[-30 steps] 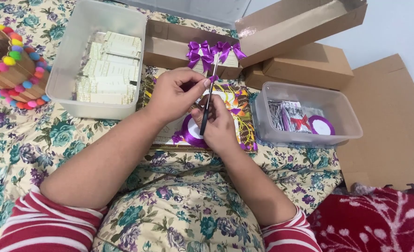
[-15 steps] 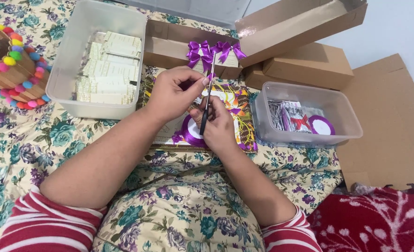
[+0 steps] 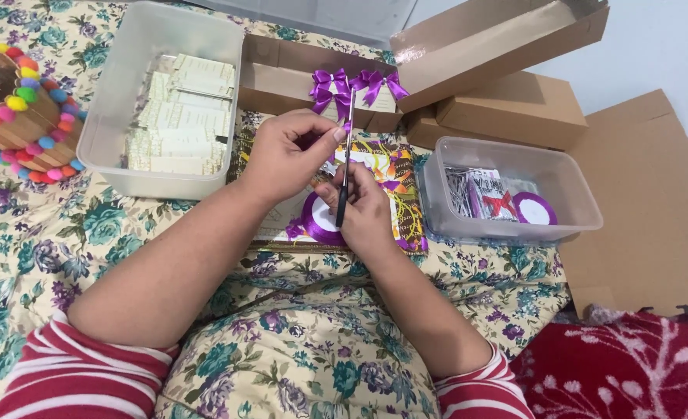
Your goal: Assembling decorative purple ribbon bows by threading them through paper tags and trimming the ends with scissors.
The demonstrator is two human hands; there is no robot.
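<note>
At nine o'clock of your hands sits the wooden basket rimmed with coloured pom-poms, and just right of it the clear plastic tub of cream printed cards.

Your left hand is curled nearly shut, thumb and forefinger pinching what looks like a short end of purple satin ribbon, though the view is too tight there to be sure. Your right hand is closed around the dark-handled scissors, blades pointing to twelve o'clock.

Since a second ago little has moved: both hands have stayed over the patterned yellow and purple mat, with the scissors standing a shade more upright against the ribbon. That suggests the trimming is in hand, not finished. The purple ribbon spool lies under your right hand.

At twelve o'clock, finished purple bows rest on the open brown cardboard box; at three o'clock is a second clear plastic tub of ribbon scraps.
</note>
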